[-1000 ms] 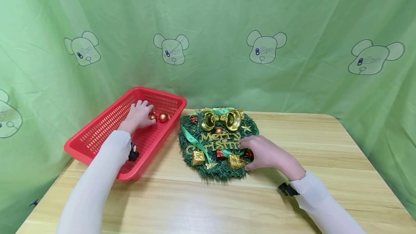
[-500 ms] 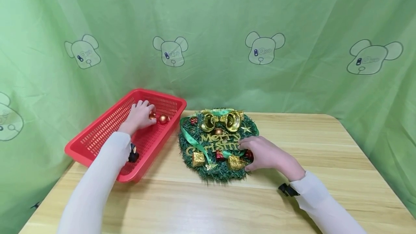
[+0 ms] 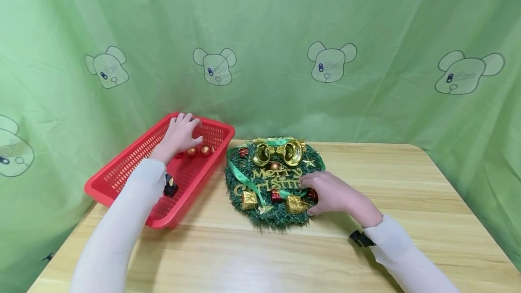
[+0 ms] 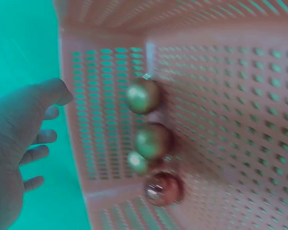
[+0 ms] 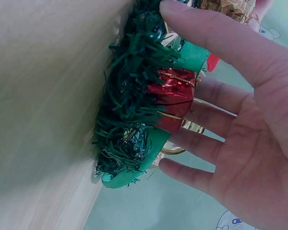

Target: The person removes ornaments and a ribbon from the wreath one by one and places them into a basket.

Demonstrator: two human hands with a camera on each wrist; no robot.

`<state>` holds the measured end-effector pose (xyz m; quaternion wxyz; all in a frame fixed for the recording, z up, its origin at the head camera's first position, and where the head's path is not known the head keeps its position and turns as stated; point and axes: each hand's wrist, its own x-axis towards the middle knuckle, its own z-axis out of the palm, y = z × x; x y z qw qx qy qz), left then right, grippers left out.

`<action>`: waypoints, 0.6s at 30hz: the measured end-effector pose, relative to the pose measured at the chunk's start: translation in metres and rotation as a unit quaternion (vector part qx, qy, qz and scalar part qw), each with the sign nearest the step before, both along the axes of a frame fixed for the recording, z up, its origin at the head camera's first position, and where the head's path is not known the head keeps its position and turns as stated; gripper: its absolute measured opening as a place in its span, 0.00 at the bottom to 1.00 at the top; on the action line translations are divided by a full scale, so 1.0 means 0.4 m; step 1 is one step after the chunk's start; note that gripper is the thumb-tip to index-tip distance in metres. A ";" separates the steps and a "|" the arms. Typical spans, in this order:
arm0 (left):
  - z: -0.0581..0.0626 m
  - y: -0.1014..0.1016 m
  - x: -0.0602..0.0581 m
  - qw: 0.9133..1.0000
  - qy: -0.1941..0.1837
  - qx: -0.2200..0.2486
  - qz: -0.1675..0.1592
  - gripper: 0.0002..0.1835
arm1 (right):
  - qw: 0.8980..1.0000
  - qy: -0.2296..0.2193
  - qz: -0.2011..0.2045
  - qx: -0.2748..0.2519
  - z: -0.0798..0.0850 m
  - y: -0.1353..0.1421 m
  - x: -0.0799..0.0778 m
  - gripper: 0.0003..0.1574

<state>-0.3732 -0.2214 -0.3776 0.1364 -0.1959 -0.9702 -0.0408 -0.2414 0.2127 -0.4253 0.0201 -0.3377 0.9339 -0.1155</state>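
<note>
My left hand hovers over the far end of a red plastic basket, fingers loosely bent and holding nothing. Inside the basket, two gold Christmas balls show below it. The left wrist view adds a smaller gold ball and a shiny red ball. My right hand is at the right side of a green Christmas wreath, with its thumb tip at the tinsel. Its fingers, spread and nearly straight, lie by a red gift ornament.
Gold bells, gold "Merry Christmas" lettering, gold gift boxes and a green ribbon decorate the wreath. A green curtain hangs behind the wooden table.
My left hand has risen from the balls in the basket and moved slightly farther back, uncovering them. My right hand stays at the wreath.
</note>
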 end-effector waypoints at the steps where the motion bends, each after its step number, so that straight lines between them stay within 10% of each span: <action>1: 0.009 0.007 0.000 1.000 0.003 -0.002 -0.001 0.21 | 1.000 0.001 0.001 0.000 0.000 0.000 -0.001 0.41; 18: 0.146 0.170 0.056 0.996 0.036 0.042 -0.067 0.20 | 1.000 0.008 0.004 0.002 -0.001 -0.001 0.000 0.40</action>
